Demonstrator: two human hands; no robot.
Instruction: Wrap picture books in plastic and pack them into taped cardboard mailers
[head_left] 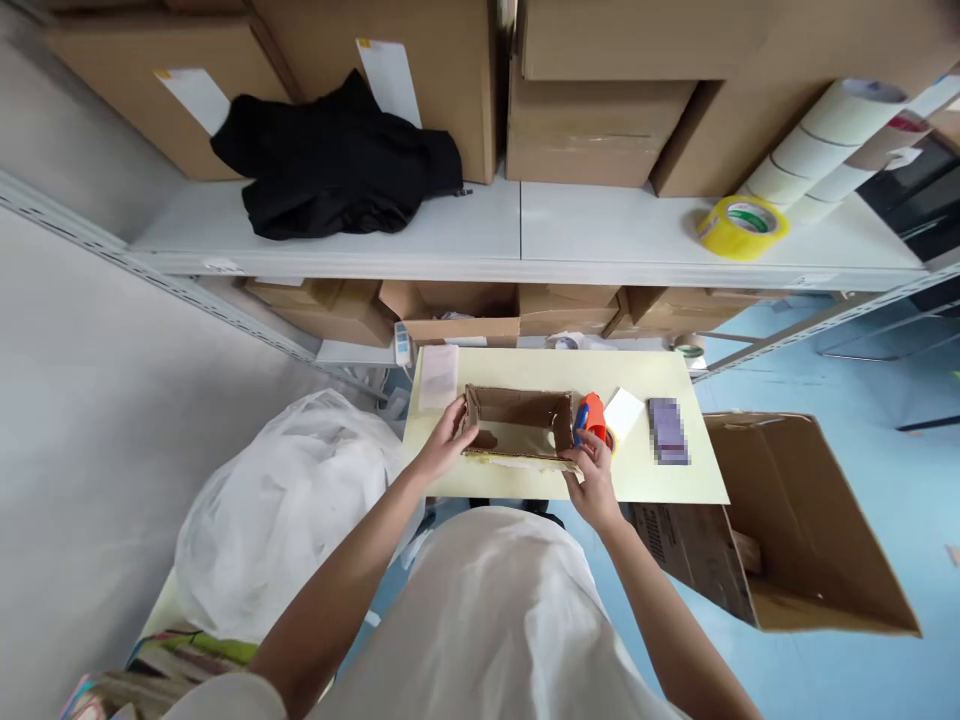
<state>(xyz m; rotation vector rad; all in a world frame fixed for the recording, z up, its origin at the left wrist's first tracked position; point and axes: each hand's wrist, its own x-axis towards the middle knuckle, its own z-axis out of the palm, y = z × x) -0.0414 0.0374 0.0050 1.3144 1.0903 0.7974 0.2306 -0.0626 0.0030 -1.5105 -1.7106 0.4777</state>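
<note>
A small open cardboard box [517, 402] with rough cut edges lies on the pale yellow table [525, 483] in front of me. Inside its lower part a pale patch shows; I cannot tell whether that is its floor or the table. My left hand [448, 440] grips the left wall, thumb on the inner side and fingers outside. At the right front corner, my right hand [592, 475] pinches the box edge. Just beyond the right hand's fingers is an orange and blue tape dispenser [591, 415], partly hidden by that hand.
White paper [624, 413] and a blurred purple item [667, 432] lie right of the dispenser; a pale sheet [439, 377] lies left. A large open carton [810, 520] stands at right, a white plastic bag [289, 510] at left. Shelves [480, 225] hold boxes, black cloth and yellow tape [742, 227].
</note>
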